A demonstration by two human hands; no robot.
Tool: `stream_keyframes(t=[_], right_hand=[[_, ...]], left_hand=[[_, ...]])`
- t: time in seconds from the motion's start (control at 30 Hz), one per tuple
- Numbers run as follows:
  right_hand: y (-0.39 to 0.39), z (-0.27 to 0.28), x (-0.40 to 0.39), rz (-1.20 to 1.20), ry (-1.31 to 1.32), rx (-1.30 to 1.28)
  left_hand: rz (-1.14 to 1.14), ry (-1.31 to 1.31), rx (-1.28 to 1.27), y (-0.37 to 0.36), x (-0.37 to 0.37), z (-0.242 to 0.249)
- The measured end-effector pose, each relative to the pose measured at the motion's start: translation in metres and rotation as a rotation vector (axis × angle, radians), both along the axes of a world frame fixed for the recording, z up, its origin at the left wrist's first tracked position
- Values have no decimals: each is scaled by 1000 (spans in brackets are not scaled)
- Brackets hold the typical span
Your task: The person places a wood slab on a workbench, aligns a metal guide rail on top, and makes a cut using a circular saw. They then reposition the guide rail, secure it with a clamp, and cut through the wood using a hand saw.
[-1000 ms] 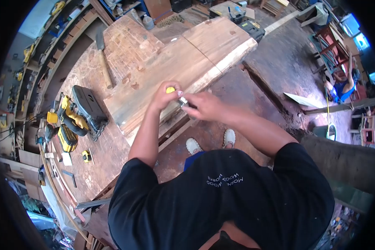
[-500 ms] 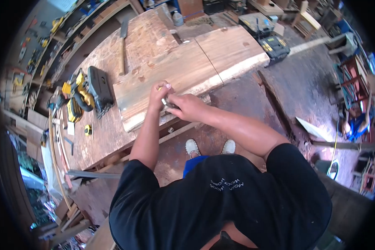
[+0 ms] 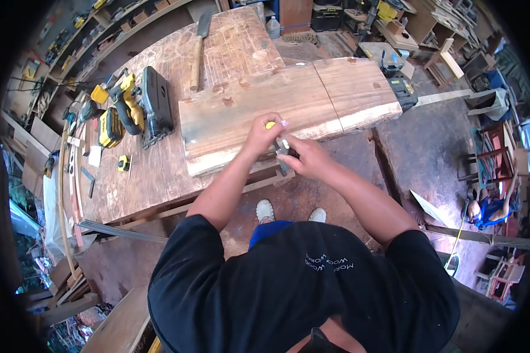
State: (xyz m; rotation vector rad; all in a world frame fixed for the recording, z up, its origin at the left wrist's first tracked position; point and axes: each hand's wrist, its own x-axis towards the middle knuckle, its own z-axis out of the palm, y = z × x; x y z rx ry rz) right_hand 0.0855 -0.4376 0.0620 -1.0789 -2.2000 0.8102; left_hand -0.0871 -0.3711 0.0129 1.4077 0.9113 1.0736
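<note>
My left hand point(image 3: 264, 135) is closed round the yellow end of a small tool point(image 3: 270, 125) over the front edge of the wood slab point(image 3: 247, 100). Just beside it, my right hand point(image 3: 310, 159) is closed on the tool's grey metal part point(image 3: 281, 154). The fingers cover most of the tool, and its kind cannot be made out. A dark straight line crosses the slab right of my hands. The slab lies on the workbench point(image 3: 159, 182), its pale rough edge facing me.
Left of the slab stands a yellow-and-black cordless power saw point(image 3: 154, 103). Near it lie a tape measure point(image 3: 123, 163) and a small square point(image 3: 88, 181). A long-bladed tool with a wooden handle point(image 3: 196, 65) rests behind. Another person point(image 3: 492, 209) is at the far right.
The view has shifted, so bench and slab sit differently in it. Both hands stay together on the small tool and now appear farther right along the slab's front edge.
</note>
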Motion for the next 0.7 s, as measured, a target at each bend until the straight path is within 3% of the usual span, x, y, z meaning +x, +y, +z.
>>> stream_keyframes(t=[0.03, 0.17, 0.23, 0.27, 0.4, 0.47, 0.57, 0.6, 0.7], right_hand=[[-2, 2, -1, -6, -8, -2], [1, 5, -1, 1, -33, -56], [-2, 1, -1, -38, -32, -128], [-3, 4, -4, -39, -8, -89], [-8, 12, -6, -100, 18, -152], [-13, 16, -6, -140, -93, -163], [-15, 7, -7, -175, -63, -114], [-17, 7, -10, -198, -63, -114], [-18, 11, -14, -176, 75, -84]], left_hand=[[171, -2, 73, -7, 8, -1], [263, 87, 192, -4, 4, 7], [-432, 1, -3, 22, -15, 4], [-630, 76, 26, 37, -20, 8], [-749, 111, -19, 35, -14, 17], [-73, 93, 261, 6, -5, 7], [-15, 131, 187, 2, 0, 0], [-127, 109, 157, 9, -1, 5], [-868, 114, -22, 52, -18, 9]])
